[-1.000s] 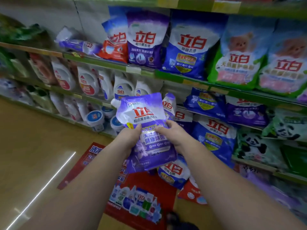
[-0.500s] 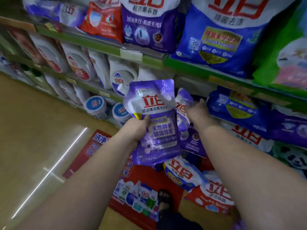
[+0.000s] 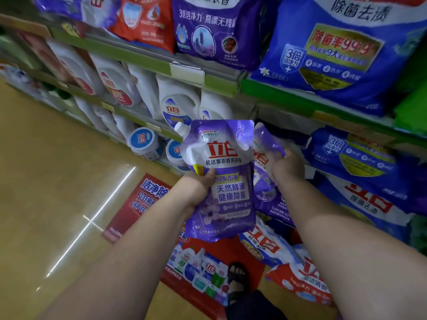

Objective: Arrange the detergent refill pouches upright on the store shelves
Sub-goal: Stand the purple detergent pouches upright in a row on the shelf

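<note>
Now, change: our right hand (image 3: 285, 168) left the pouch (image 3: 221, 181) and grips a second pouch (image 3: 265, 144) at centre frame.
Left hand (image 3: 199, 185): clamped on pouch, centre.
Meaning: we make shelf room.

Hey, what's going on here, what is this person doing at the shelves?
A person is stocking detergent in a store aisle. The left hand holds a purple refill pouch upright in front of the shelves, spout at the top left. The right hand grips a second purple pouch at the shelf just behind it. Neither pouch is standing on its own yet. More bags lie slumped lower down, near a red floor sticker.
</note>
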### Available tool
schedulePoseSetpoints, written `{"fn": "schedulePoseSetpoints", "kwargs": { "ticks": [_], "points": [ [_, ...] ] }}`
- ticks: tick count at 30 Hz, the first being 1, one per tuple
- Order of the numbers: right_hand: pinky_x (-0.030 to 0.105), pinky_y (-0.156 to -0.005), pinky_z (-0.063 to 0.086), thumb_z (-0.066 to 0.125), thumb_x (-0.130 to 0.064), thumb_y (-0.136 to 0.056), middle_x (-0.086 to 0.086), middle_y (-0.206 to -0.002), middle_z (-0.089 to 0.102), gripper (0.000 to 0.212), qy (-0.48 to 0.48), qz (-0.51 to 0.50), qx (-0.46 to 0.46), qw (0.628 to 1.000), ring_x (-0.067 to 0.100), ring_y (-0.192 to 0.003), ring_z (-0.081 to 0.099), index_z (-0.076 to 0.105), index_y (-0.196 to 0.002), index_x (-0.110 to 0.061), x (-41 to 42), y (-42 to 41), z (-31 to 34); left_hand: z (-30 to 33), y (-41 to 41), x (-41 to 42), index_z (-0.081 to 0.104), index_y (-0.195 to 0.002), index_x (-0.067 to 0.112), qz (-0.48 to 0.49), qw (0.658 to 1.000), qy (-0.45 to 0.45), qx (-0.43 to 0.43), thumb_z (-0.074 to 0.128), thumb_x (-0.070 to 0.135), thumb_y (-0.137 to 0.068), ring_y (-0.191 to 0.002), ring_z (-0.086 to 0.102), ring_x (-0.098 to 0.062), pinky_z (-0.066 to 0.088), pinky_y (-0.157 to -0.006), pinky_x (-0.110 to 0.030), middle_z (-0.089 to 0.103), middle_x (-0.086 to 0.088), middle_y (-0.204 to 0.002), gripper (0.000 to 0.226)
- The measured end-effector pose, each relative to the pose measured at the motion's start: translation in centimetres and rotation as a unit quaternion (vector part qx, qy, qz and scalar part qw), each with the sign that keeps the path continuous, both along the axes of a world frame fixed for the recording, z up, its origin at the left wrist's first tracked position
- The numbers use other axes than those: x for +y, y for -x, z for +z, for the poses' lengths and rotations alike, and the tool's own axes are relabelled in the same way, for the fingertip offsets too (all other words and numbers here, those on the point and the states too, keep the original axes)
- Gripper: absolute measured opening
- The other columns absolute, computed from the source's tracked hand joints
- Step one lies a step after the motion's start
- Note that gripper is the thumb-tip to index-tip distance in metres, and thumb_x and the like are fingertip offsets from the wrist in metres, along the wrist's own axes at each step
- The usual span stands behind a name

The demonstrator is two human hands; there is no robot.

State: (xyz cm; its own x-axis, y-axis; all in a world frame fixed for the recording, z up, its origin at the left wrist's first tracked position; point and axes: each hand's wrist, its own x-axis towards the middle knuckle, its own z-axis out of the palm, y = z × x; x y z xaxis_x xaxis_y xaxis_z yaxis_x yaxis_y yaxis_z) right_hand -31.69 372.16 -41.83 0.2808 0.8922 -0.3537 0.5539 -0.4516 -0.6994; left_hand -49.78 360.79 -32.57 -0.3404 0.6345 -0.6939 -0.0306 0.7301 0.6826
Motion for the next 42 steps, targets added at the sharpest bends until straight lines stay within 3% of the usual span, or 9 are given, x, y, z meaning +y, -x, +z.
{"fn": "schedulePoseSetpoints", "kwargs": {
  "ticks": [5,9,12,17,24,29,33,36,42],
  "points": [
    [0.039,-0.089,0.045,0.040,-0.035,-0.103,0.017,-0.131,0.061,0.040,-0.013,-0.003,-0.003,1.000,0.038,-0.120,0.057,0.056,-0.134,-0.014,-2.5,1.7,1.4,0.8,1.8,-1.3,0.066,-0.089,0.015,-0.022,0.999,-0.033,0.013,0.057,0.029,-0.099,-0.095,0.069,-0.029,0.054,-0.093,-0.043,0.074,-0.013,-0.108,0.019],
    [0.034,-0.078,0.041,0.041,-0.033,-0.102,0.017,-0.115,0.065,0.030,-0.023,-0.009,0.014,1.000,0.034,-0.097,0.060,0.062,-0.113,-0.015,-4.8,3.4,3.5,2.1,4.4,-3.3,0.069,-0.104,0.008,-0.035,0.997,-0.058,0.034,0.057,0.035,-0.097,-0.100,0.068,-0.035,0.051,-0.097,-0.050,0.074,-0.016,-0.106,0.030],
    [0.034,-0.077,0.039,0.041,-0.032,-0.103,0.014,-0.106,0.066,0.021,-0.078,0.002,0.015,0.997,0.026,-0.084,0.052,0.057,-0.095,-0.021,-7.0,4.8,5.7,3.4,6.6,-5.2,0.069,-0.101,0.007,-0.030,0.995,-0.084,0.037,0.058,0.037,-0.096,-0.098,0.069,-0.036,0.052,-0.096,-0.052,0.074,-0.017,-0.104,0.032],
    [0.036,-0.075,0.041,0.041,-0.031,-0.102,0.015,-0.102,0.065,0.025,-0.138,0.022,-0.003,0.990,0.032,-0.087,0.055,0.062,-0.108,-0.017,-11.5,9.6,12.6,8.5,12.3,-9.7,0.070,-0.099,0.006,-0.040,0.989,-0.135,0.054,0.060,0.040,-0.095,-0.097,0.069,-0.036,0.052,-0.096,-0.051,0.074,-0.017,-0.102,0.036],
    [0.034,-0.078,0.042,0.044,-0.027,-0.100,0.009,-0.103,0.066,0.027,-0.242,0.060,0.090,0.964,0.029,-0.091,0.057,0.065,-0.111,-0.015,-16.7,19.5,23.4,15.8,20.7,-16.0,0.069,-0.095,0.005,0.009,0.961,-0.269,0.063,0.061,0.030,-0.095,-0.096,0.069,-0.037,0.053,-0.091,-0.057,0.073,-0.023,-0.103,0.026],
    [0.038,-0.081,0.046,0.043,-0.026,-0.100,0.011,-0.100,0.065,0.027,-0.272,0.139,0.094,0.948,0.031,-0.095,0.058,0.066,-0.107,-0.014,-18.7,25.9,28.4,19.0,25.5,-18.6,0.069,-0.098,0.010,0.054,0.942,-0.326,0.053,0.062,0.028,-0.095,-0.093,0.070,-0.032,0.055,-0.091,-0.047,0.075,-0.017,-0.102,0.019],
    [0.030,-0.067,0.040,0.048,-0.021,-0.099,0.003,-0.090,0.066,0.019,-0.303,0.195,0.148,0.921,0.022,-0.083,0.058,0.066,-0.100,-0.016,-19.6,31.4,31.0,20.5,29.2,-19.8,0.069,-0.096,0.014,0.080,0.930,-0.357,0.045,0.062,0.031,-0.095,-0.081,0.074,-0.023,0.060,-0.077,-0.040,0.078,-0.002,-0.085,0.018],
    [0.026,-0.058,0.042,0.052,-0.016,-0.099,0.000,-0.079,0.066,0.016,-0.295,0.230,0.200,0.906,0.012,-0.071,0.056,0.066,-0.091,-0.014,-18.8,34.7,32.5,21.4,32.0,-20.0,0.065,-0.115,0.011,0.108,0.924,-0.364,0.052,0.062,0.034,-0.095,-0.094,0.071,-0.031,0.057,-0.089,-0.049,0.075,-0.010,-0.103,0.031],
    [0.045,-0.070,0.061,0.056,-0.001,-0.095,0.020,-0.086,0.075,0.013,-0.182,0.319,0.365,0.856,0.031,-0.075,0.072,0.069,-0.099,-0.003,-14.4,42.2,33.3,21.7,38.6,-17.6,0.067,-0.105,0.008,0.150,0.920,-0.362,0.034,0.060,0.036,-0.096,-0.087,0.073,-0.038,0.056,-0.086,-0.057,0.078,-0.013,-0.089,0.031]
  ]
}}
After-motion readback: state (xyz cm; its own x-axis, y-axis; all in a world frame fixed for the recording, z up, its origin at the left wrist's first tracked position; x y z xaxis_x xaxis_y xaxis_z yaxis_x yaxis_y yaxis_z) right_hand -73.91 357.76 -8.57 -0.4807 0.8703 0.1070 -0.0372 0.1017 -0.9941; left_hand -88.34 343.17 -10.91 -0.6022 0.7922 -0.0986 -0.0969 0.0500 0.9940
